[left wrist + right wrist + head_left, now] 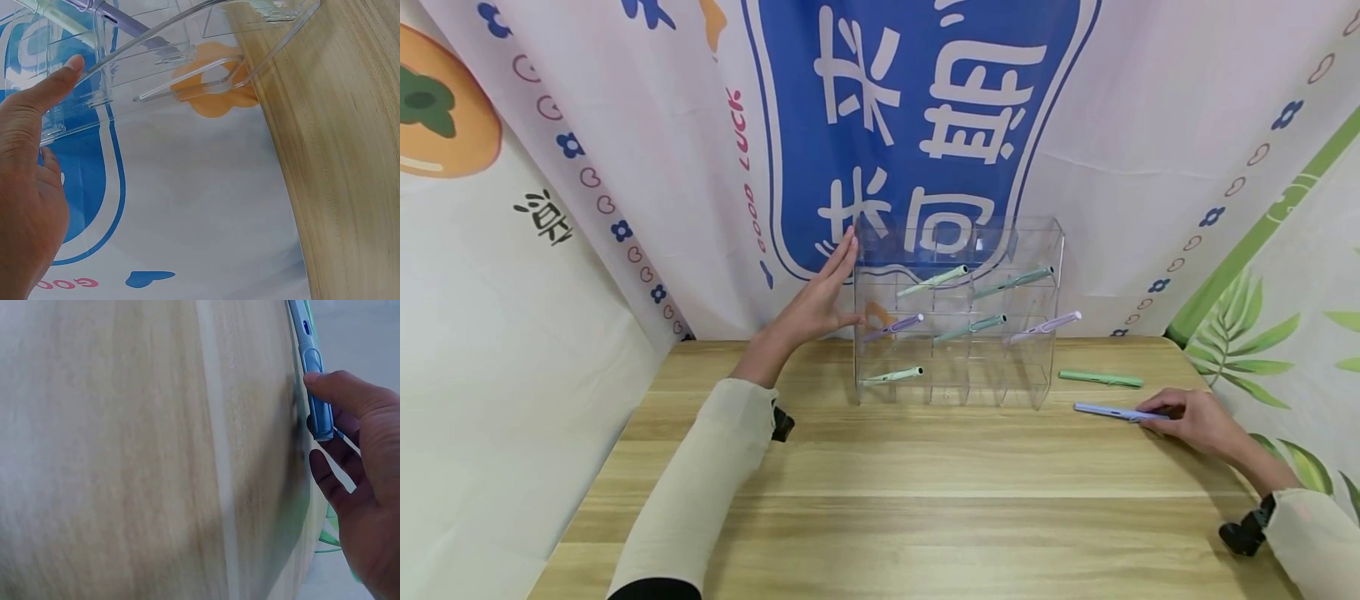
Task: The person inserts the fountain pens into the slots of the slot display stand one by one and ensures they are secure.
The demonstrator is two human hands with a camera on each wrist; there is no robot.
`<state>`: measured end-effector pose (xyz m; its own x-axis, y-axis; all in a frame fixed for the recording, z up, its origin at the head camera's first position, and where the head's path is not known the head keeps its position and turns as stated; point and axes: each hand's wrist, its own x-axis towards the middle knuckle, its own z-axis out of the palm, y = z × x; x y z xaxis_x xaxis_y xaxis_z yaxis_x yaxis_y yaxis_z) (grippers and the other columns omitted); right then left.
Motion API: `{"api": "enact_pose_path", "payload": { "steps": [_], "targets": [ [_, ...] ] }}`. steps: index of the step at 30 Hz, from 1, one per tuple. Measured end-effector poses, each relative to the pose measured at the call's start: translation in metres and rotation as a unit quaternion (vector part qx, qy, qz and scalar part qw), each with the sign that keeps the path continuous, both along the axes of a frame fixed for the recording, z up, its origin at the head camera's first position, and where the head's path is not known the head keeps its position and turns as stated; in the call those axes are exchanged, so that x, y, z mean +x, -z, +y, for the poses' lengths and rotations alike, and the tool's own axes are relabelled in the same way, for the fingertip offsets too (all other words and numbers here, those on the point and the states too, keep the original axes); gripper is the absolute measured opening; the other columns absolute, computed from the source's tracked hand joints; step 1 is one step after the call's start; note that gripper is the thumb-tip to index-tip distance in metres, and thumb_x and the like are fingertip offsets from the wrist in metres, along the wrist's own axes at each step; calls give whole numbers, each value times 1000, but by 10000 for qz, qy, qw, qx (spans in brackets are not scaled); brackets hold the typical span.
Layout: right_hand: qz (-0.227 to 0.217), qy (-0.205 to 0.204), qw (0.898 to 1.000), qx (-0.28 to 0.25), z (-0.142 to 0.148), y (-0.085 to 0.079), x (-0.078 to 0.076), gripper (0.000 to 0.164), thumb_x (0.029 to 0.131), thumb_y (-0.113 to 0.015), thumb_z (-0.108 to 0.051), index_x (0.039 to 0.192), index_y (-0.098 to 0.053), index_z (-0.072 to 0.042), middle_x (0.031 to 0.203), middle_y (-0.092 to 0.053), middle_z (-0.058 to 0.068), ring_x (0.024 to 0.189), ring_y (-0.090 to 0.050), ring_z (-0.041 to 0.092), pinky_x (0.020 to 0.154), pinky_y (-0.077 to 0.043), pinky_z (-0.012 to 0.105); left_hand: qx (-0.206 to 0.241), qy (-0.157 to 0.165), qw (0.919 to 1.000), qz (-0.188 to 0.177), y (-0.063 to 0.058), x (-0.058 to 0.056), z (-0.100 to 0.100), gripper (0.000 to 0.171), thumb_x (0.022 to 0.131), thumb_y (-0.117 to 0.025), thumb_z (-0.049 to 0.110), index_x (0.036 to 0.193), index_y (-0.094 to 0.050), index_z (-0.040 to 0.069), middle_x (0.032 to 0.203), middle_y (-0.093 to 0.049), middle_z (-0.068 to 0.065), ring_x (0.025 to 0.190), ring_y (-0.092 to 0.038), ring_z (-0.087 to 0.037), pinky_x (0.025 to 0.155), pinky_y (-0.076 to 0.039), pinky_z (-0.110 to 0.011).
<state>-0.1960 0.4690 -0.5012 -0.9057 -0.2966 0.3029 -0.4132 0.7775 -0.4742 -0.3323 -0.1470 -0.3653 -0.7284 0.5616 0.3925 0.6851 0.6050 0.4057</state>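
Observation:
A clear acrylic pen rack (955, 367) with several compartments stands at the back of the table. My left hand (816, 304) rests against its left side, fingers extended upward and thumb at the front edge; the left wrist view shows the thumb (62, 78) touching the clear panel. Over at the right, my right hand (1198, 421) pinches the cap end of a blue fountain pen (1105, 410) between thumb and fingers, low over the tabletop. Behind it lies a green pen (1101, 379). Pens slant in the rack, among them a purple pen (895, 327) and a pale green pen (895, 376).
The wooden table (925, 517) runs forward from a printed curtain (1150, 167) hanging close behind the rack. More pens sit in the rack, including a teal pen (970, 327) and a lilac pen (1047, 326) whose ends stick out at the front.

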Motion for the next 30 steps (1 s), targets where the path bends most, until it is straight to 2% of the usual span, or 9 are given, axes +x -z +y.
{"api": "enact_pose_path", "payload": {
  "steps": [8, 15, 19, 26, 30],
  "targets": [
    [-210, 61, 9997, -136, -1, -3, -1, 19, 82, -89, 0, 93, -84, -15, 88, -78, -1, 75, -61, -5, 59, -50, 15, 28, 44, 10000, -4, -2, 0, 0, 129, 78, -94, 3, 170, -3, 4, 179, 14, 0, 165, -7, -26, 113, -51, -47],
    [-339, 102, 9985, -408, -5, -7, 1, 17, 83, -87, 2, 94, -83, -10, 87, -78, 0, 75, -61, -3, 60, -49, 16, -51, 3, 10000, -7, -3, 0, 0, 129, 79, -94, 5, 170, -3, 4, 178, 15, 1, 165, -7, -26, 113, -51, -44],
    [-292, -27, 9978, -595, -6, -10, 2, 18, 83, -86, 3, 94, -83, -10, 87, -77, -6, 75, -61, -2, 61, -49, 15, -74, -19, 10000, -20, -2, 1, 0, 128, 79, -94, 6, 170, -3, 4, 178, 15, 0, 164, -10, -28, 109, -54, -42],
    [-132, -84, 9972, -731, -6, -19, 2, 24, 79, -84, 10, 96, -83, -8, 93, -75, -16, 80, -62, -5, 65, -49, 11, -103, 7, 9999, 37, -2, 1, -1, 128, 79, -94, 6, 169, -3, 3, 178, 15, 0, 164, -8, -28, 112, -52, -43],
    [-120, -56, 9967, -797, -7, -24, 3, 23, 81, -83, 10, 97, -83, -6, 95, -73, -22, 80, -62, -6, 65, -50, 10, -69, 39, 10000, 40, -1, 1, -1, 128, 79, -94, 4, 169, -3, 2, 178, 15, 0, 164, -8, -28, 112, -52, -46]
  ]
}}
